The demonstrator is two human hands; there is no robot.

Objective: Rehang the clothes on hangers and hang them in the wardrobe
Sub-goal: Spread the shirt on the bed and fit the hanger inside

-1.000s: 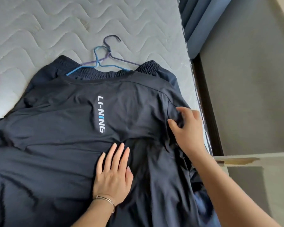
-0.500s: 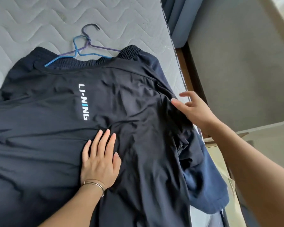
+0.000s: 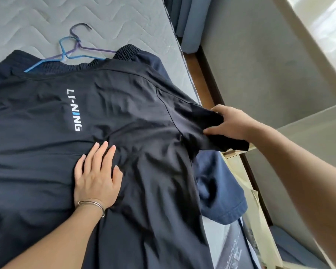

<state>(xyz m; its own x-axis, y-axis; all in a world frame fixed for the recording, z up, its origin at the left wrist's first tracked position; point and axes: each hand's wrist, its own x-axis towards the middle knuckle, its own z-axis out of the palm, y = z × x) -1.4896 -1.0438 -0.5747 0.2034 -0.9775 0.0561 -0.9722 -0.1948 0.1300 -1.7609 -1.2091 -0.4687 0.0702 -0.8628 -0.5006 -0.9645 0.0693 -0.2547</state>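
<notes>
Since the earlier frame the right hand point(image 3: 229, 124) has gone from resting open-fingered at the shoulder seam to closing on the sleeve point(image 3: 208, 125) of the black sports T-shirt point(image 3: 124, 123), which it now draws outward past the edge of the mattress point(image 3: 124, 20). The left hand point(image 3: 97, 171) has kept its place, flat and open on the shirt's back below the white and blue lettering point(image 3: 75, 110), fingers spread, gripping nothing, pinning the cloth.

Location: the T-shirt lies back-up across the mattress, collar toward the far side, on top of other dark clothes. A gathered elastic waistband point(image 3: 97, 61) shows just beyond its collar. A navy T-shirt sleeve point(image 3: 219, 191) shows beneath it at the right.

Handling, as judged: the fabric looks thin, soft and light, with a slight sheen. It wrinkles under the palm and would likely slide over the layer below. It has no stiffness and will sag wherever unsupported. The shoulders or collar look the sound places to take hold for threading a hanger; the sleeve hold serves only to spread it.

Hangers: a blue wire hanger point(image 3: 66, 53) and a purple wire hanger point(image 3: 89, 48) lie crossed on the mattress, their lower parts hidden under the clothes. Neither is yet in the T-shirt.

Surface and room: the mattress is bare, quilted in a wave pattern, soft underfoot of the work. To its right runs a narrow gap, a grey wall point(image 3: 260, 65) and a blue curtain point(image 3: 188, 24). Pale panels stand at lower right; whether they belong to the wardrobe cannot be told.
</notes>
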